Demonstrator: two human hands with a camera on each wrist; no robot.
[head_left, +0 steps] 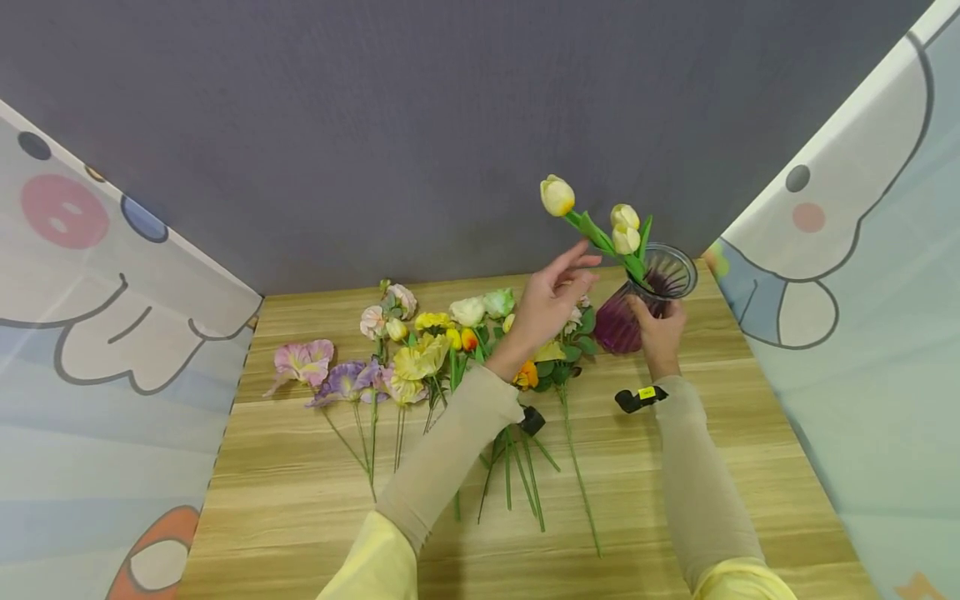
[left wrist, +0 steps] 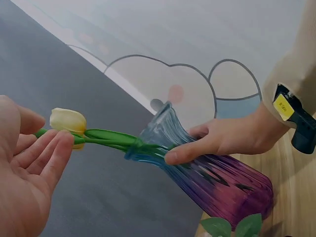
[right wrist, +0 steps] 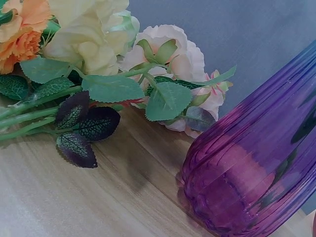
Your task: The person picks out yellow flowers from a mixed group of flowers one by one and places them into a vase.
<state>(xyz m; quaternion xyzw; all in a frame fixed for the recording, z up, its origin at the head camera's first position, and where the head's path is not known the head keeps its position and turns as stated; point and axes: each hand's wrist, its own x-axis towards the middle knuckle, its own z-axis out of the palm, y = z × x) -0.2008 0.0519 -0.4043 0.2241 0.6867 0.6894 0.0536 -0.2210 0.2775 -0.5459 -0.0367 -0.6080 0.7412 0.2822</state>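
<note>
One plain grey wall rises behind the far edge of a wooden tabletop, and cartoon panels stand along its left and right edges. On the tabletop, a wide row of loose flowers lies from the left part to the middle, with blossoms toward the far edge and most stems toward the near edge. At the left end of this row is a pink flower, and just beside it a purple one; yellow, white and orange blossoms follow toward the right.

Near the far right corner stands a ribbed vase, bluish at the mouth and purple-pink at the base (the stems inside show through its side). The right hand grips it below the rim, with fingers bent around the neck. The left hand is raised just beside the mouth; its fingers are nearly straight, close to a tulip stem, but I cannot tell how firmly they touch it. Three cream tulips rise above the vase, their stems in its mouth. On the right wrist sits a small black device with a yellow label.
</note>
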